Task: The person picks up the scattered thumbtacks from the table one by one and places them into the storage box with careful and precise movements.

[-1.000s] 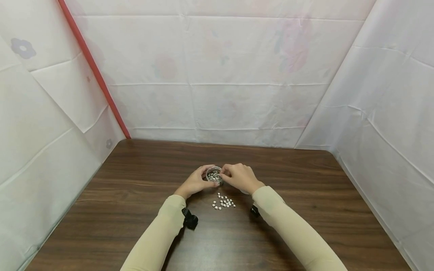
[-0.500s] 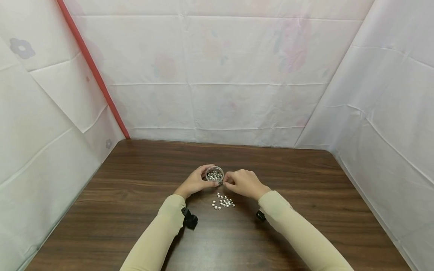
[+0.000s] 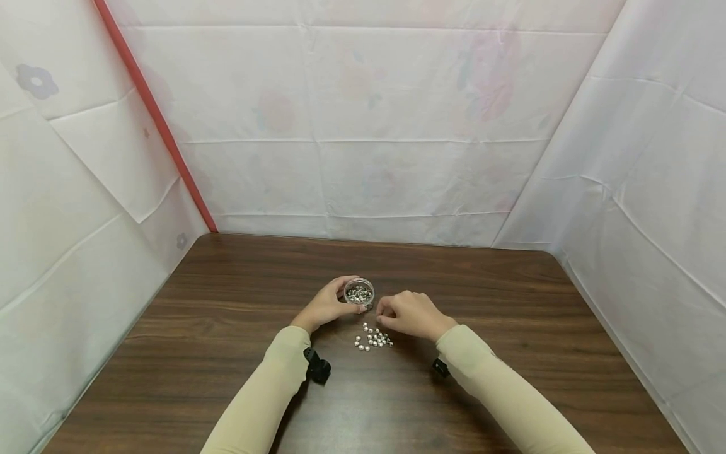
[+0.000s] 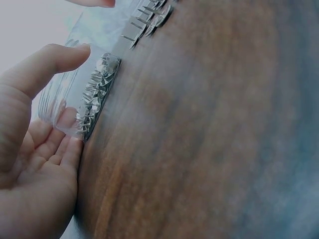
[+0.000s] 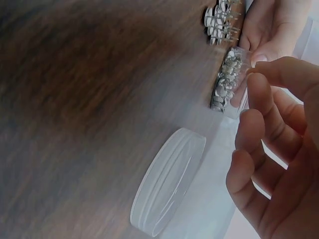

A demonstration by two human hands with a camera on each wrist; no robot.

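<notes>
In the head view my left hand [image 3: 328,305] holds a clear round jar [image 4: 59,102] of silver thumbtacks [image 3: 360,294], its thumb on the near side and fingers behind. The jar is open at the top. My right hand [image 3: 415,314] hovers just right of it, beside a loose group of thumbtacks [image 3: 377,339] on the table. In the right wrist view its thumb and index fingertips [image 5: 259,84] meet and the other fingers curl loosely. I cannot tell whether a thumbtack is between those fingertips. Pins of several loose thumbtacks [image 4: 149,20] point upward in the left wrist view.
A clear round lid [image 5: 169,181] lies on the table near my right hand, hidden by it in the head view. The brown wooden table [image 3: 238,378] ends at a white cloth backdrop [image 3: 363,157] behind, with cloth on both sides.
My right hand has left the jar's mouth, moving right and nearer to me toward the loose thumbtacks. My left hand and the jar have stayed nearly still.
</notes>
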